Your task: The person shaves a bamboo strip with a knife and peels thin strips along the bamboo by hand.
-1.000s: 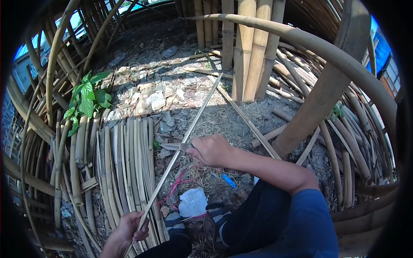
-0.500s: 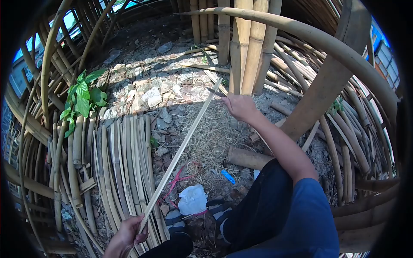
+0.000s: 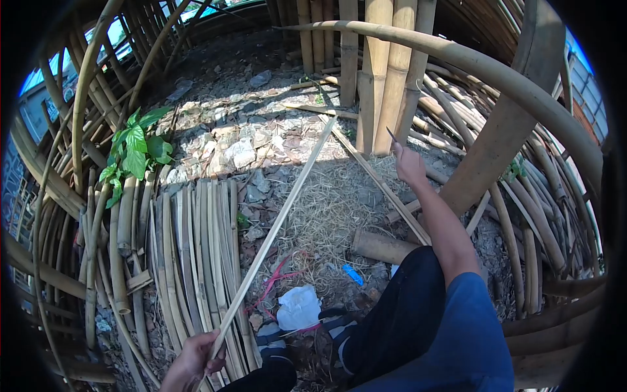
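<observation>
At the left of the frame, a leafy green plant [image 3: 134, 145] stands above bamboo lengths, and just right of it, in the lower left, a row of split bamboo slats [image 3: 196, 255] lies side by side on the ground. Over the lower end of that row, near the bottom edge, the left hand [image 3: 194, 353] is closed around the near end of a pale bamboo strip [image 3: 271, 236], which slants up from there to the upper centre, its far end free in the air. The strip looks light, fairly stiff along its length but springy at the far tip, and its edges may be sharp or splintery; the near end, where the fingers already wrap it, seems the best hold, with the palm kept off the edges. Dry shavings [image 3: 320, 209] lie beneath and right of it, with a blue scrap [image 3: 353, 274] lower down. Right of centre, in front of the upright poles, the right hand [image 3: 410, 164] is clenched on a knife [image 3: 391, 134], its blade pointing up and left, apart from the strip. Half a second ago that blade was at the strip's far end; now it has moved off to the right, while the left hand keeps its hold.
</observation>
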{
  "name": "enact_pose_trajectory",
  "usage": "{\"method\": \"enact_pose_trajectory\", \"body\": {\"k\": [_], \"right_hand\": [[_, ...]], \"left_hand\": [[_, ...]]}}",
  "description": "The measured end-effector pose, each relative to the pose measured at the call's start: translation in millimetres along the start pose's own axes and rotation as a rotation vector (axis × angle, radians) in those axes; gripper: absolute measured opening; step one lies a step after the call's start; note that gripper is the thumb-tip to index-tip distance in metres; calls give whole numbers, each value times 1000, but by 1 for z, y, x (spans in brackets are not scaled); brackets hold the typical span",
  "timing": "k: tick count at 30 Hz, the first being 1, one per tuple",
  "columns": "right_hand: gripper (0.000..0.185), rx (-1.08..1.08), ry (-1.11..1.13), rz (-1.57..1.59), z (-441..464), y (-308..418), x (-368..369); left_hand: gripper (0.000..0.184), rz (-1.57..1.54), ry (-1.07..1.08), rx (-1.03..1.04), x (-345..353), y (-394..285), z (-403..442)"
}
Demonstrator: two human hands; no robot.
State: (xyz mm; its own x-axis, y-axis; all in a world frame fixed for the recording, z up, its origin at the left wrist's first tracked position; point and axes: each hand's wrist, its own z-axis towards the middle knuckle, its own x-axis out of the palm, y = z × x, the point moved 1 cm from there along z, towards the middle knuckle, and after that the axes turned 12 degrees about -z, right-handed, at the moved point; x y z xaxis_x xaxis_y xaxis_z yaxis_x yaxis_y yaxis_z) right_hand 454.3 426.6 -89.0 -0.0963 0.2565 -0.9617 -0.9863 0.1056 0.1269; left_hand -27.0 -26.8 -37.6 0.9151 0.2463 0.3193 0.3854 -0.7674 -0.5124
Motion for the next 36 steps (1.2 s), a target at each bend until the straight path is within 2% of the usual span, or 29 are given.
{"method": "enact_pose_trajectory", "body": {"k": [2,4,8,10,12,14,16,17,21,23,25,26,30,31,33,35,36], "right_hand": [[69,6,11,-14,-12,-13,15],[69,49,59,38,-22,0,-3],[70,-22,57,138,-23,7,-2],[73,-70,52,193,-27,18,-6],[80,-21,66,280,-39,38,-25],[77,-71,52,395,-55,66,-43],[64,-182,70,779,-73,91,-55],[54,-192,176,927,-82,104,-62],[54,-295,232,1065,-130,142,-93],[52,-440,199,1055,-153,154,-115],[51,-418,265,1054,-162,158,-117],[50,-374,329,1044,-166,159,-118],[48,-331,465,1267,-181,172,-128],[45,-260,603,1378,-187,175,-138],[42,-278,661,1469,-194,181,-145],[39,-287,717,1559,-199,187,-146],[32,-262,707,1606,-199,191,-144]], "left_hand": [[55,-32,-6,3,-10,-2,12],[54,-67,-7,-53,-7,-5,17],[52,-54,16,-39,-2,-6,24],[49,13,-104,-3,1,-8,28],[46,79,-177,78,7,-12,32],[48,226,-252,191,22,-22,32],[47,283,-287,264,31,-32,34],[47,334,-319,322,37,-37,37],[45,433,-355,544,66,-62,27],[43,461,-396,642,76,-74,19],[38,452,-418,783,81,-83,14],[38,444,-431,790,82,-87,12],[34,438,-334,972,94,-100,5],[39,464,-292,995,99,-102,2],[45,491,-252,1018,108,-102,-1],[60,510,-101,937,118,-98,1],[60,509,-100,933,120,-96,3]]}}
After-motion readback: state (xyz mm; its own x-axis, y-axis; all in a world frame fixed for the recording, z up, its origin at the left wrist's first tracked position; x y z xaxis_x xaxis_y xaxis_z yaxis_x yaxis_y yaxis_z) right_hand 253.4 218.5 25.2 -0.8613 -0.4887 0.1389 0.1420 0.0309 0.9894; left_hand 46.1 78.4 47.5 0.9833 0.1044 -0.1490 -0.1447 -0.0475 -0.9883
